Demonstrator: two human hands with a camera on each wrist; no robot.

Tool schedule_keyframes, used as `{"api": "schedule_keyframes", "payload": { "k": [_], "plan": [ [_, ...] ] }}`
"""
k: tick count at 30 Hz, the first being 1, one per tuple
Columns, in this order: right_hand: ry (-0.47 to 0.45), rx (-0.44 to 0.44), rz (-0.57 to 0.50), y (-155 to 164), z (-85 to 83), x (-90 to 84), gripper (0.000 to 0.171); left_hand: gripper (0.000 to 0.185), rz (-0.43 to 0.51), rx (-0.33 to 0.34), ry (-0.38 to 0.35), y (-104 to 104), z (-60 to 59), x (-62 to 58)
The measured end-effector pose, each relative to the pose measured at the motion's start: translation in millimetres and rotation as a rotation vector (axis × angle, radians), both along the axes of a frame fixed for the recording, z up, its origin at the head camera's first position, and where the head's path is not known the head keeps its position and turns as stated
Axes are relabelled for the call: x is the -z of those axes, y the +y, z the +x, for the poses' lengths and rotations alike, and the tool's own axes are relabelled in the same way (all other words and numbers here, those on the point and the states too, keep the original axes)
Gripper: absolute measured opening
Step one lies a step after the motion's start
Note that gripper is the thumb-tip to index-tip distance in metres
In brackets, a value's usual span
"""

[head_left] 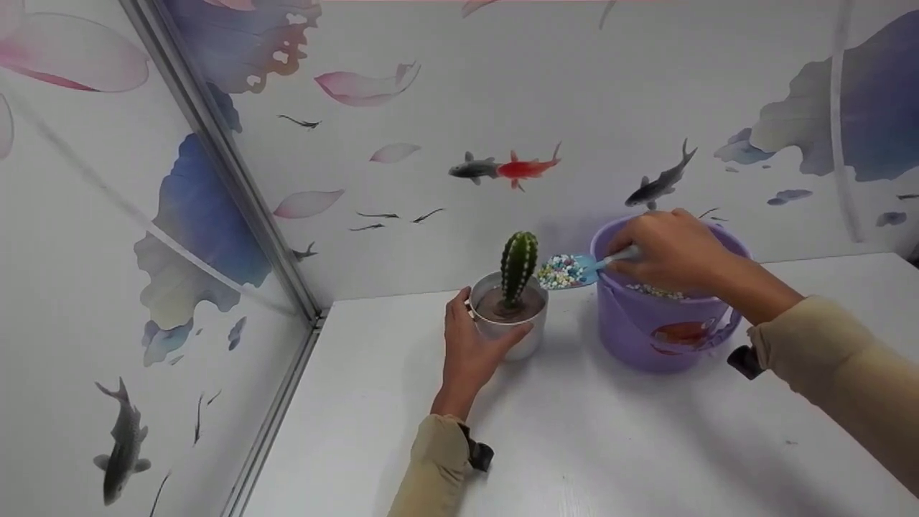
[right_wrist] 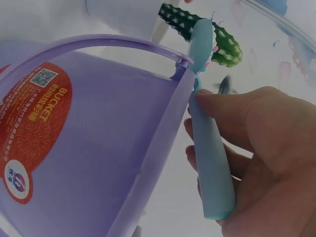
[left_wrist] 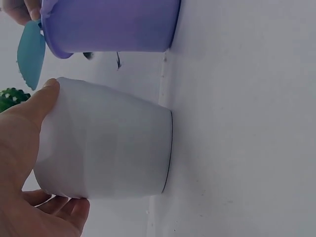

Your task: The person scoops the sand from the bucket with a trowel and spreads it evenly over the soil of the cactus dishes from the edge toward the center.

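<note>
A green cactus (head_left: 518,269) stands upright in brown soil inside a white flowerpot (left_wrist: 113,143) on the table. My left hand (head_left: 470,337) grips this pot near its rim, thumb on one side and fingers on the other. In my right hand (head_left: 668,248) is the handle of a small blue shovel (right_wrist: 212,158). Its blade, heaped with multicoloured pebbles (head_left: 563,271), lies level between the bucket and the cactus, its tip right at the pot's rim. Under the right hand stands a purple bucket (head_left: 639,337), with more pebbles showing inside.
The white table (head_left: 560,438) meets a wall (head_left: 431,237) printed with fish and petals just behind the pot and bucket. A metal-framed panel (head_left: 194,287) rises on the left. The bucket's handle (right_wrist: 123,42) hangs down its outer side.
</note>
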State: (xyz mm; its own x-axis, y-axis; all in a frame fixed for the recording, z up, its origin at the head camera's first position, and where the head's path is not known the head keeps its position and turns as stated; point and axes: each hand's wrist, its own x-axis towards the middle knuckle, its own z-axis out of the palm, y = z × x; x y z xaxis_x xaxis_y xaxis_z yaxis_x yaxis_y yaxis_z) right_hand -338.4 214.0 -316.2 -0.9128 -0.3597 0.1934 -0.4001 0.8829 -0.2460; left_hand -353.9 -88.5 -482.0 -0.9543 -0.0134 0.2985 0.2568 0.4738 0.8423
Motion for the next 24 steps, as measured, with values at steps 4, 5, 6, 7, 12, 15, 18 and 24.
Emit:
{"api": "schedule_keyframes", "payload": {
  "k": [4, 5, 6, 7, 12, 15, 18, 24],
  "plan": [
    [0.005, -0.008, 0.024, -2.3, -2.1, -0.2, 0.019, 0.114, 0.012, 0.029, 0.016, -3.3, -1.3, 1.3],
    [0.005, -0.01, 0.029, -3.2, -2.4, -0.4, 0.019, 0.114, 0.012, 0.035, 0.02, -4.0, -1.5, 1.5],
    [0.001, -0.009, 0.031, -4.1, -2.9, -0.3, 0.019, 0.114, 0.011, 0.039, 0.02, -4.6, -1.7, 1.6],
    [-0.003, -0.007, 0.033, -5.2, -3.1, -0.4, 0.019, 0.114, 0.008, 0.043, 0.02, -5.2, -1.7, 1.5],
    [-0.015, 0.012, 0.038, -10.5, -4.1, -0.5, 0.019, 0.115, 0.006, 0.058, 0.02, -7.0, -2.1, 1.1],
    [-0.012, 0.018, 0.04, -12.3, -4.2, -1.1, 0.017, 0.116, 0.013, 0.065, 0.012, -8.0, -2.4, 1.1],
    [-0.006, 0.019, 0.043, -12.9, -4.0, -1.5, 0.016, 0.117, 0.017, 0.071, 0.006, -8.6, -3.0, 1.3],
    [0.008, 0.013, 0.049, -14.1, -4.2, -3.1, 0.017, 0.116, 0.021, 0.084, 0.008, -9.6, -5.4, 2.6]
  ]
}}
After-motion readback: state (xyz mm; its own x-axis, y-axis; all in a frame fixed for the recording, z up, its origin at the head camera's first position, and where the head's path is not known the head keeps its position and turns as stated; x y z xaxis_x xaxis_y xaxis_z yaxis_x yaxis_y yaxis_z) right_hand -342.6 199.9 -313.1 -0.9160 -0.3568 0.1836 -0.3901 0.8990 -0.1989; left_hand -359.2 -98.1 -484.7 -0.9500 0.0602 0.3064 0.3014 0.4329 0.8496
